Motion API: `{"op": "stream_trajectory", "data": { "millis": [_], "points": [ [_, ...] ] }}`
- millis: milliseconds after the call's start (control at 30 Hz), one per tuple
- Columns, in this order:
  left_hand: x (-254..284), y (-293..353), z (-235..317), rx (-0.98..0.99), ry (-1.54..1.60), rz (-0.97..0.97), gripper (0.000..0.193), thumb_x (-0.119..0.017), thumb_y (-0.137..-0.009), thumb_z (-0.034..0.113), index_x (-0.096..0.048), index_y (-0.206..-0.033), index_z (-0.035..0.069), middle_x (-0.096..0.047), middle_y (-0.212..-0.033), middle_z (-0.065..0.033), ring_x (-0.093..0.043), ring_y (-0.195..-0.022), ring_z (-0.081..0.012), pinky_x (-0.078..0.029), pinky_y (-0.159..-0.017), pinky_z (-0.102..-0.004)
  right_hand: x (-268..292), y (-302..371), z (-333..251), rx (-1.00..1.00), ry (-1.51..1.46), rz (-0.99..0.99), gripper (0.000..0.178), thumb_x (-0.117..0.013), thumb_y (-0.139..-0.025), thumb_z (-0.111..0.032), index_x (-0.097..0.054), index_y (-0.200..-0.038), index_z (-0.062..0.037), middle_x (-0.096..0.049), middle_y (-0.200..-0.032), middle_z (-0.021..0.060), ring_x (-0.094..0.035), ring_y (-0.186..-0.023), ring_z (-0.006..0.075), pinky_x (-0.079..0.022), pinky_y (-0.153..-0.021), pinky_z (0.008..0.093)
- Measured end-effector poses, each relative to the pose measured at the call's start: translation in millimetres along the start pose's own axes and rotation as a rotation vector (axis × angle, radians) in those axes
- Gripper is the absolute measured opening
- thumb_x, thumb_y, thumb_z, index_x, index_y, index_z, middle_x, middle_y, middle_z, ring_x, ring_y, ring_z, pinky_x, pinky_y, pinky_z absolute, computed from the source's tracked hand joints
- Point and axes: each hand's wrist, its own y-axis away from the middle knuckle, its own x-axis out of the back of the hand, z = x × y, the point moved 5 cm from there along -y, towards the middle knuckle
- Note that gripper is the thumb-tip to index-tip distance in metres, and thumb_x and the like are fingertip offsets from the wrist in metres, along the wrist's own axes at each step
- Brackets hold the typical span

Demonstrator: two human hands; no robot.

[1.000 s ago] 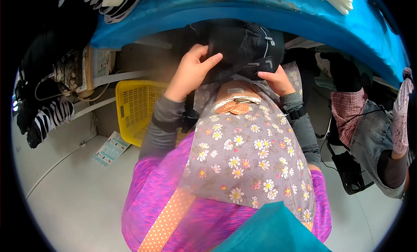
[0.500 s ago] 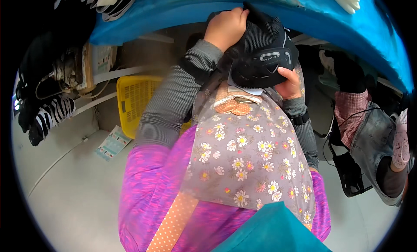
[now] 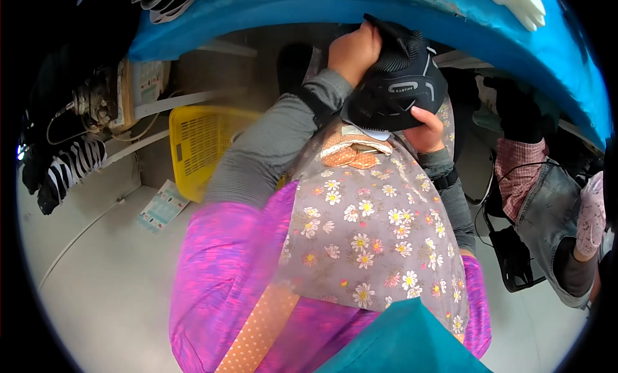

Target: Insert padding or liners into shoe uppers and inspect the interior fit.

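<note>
A black knitted fabric piece (image 3: 399, 93), with a ribbed upper part and grey curved lines printed on its face, is held up in front of my lap. My left hand (image 3: 355, 54) is closed round its upper left edge, pinching the cloth at the top. On its lower right, my right hand (image 3: 426, 133) grips the edge with the thumb on the face; the other fingers are largely hidden behind. Just below the fabric lies the front pocket (image 3: 351, 155) of my flowered apron (image 3: 380, 238), trimmed in dotted orange cloth.
A blue-covered table (image 3: 290, 32) curves across the far side, with white pieces (image 3: 515, 3) at its right end. At the left stand a yellow plastic basket (image 3: 187, 154) and a machine (image 3: 96, 102). A printed sheet (image 3: 163, 205) lies on the floor. Another person (image 3: 547, 199) sits at the right.
My left hand has shifted right and slightly down, with the fabric's upper part moving along. My right hand keeps its hold lower down. The whole view has shifted a little.
</note>
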Motion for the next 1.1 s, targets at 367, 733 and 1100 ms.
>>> {"op": "stream_trajectory", "data": {
  "millis": [367,733,1100],
  "points": [
    [50,-18,32,0.026,-0.039,-0.031,0.032,-0.053,-0.094,0.031,-0.064,-0.076,0.007,-0.065,-0.066,-0.019,-0.065,-0.062,-0.0392,-0.051,-0.054,-0.0479,3,-3,-11,0.004,-0.295,0.038,0.065,-0.056,-0.078,-0.018,-0.046,-0.138,0.0038,-0.055,-0.136,0.0197,-0.051,-0.128,0.0371,-0.035,-0.114,0.0497],
    [-8,-9,5,0.137,-0.005,-0.125,0.037,-0.046,-0.096,0.038,-0.066,-0.086,0.008,-0.066,-0.068,-0.0212,-0.065,-0.064,-0.0436,-0.051,-0.059,-0.0549,8,-15,8,-0.092,-0.433,0.013,0.06,-0.053,-0.085,-0.02,-0.045,-0.139,0.0038,-0.051,-0.14,0.0206,-0.047,-0.131,0.0369,-0.031,-0.115,0.0521],
    [40,-24,26,0.045,-0.048,-0.104,0.033,-0.051,-0.094,0.033,-0.065,-0.077,0.008,-0.065,-0.066,-0.0203,-0.065,-0.062,-0.0405,-0.052,-0.056,-0.0506,-1,-9,5,-0.126,-0.575,-0.036,0.06,-0.051,-0.083,-0.018,-0.045,-0.138,0.0049,-0.049,-0.141,0.0232,-0.046,-0.131,0.0401,-0.029,-0.116,0.0551]
  ]
}}
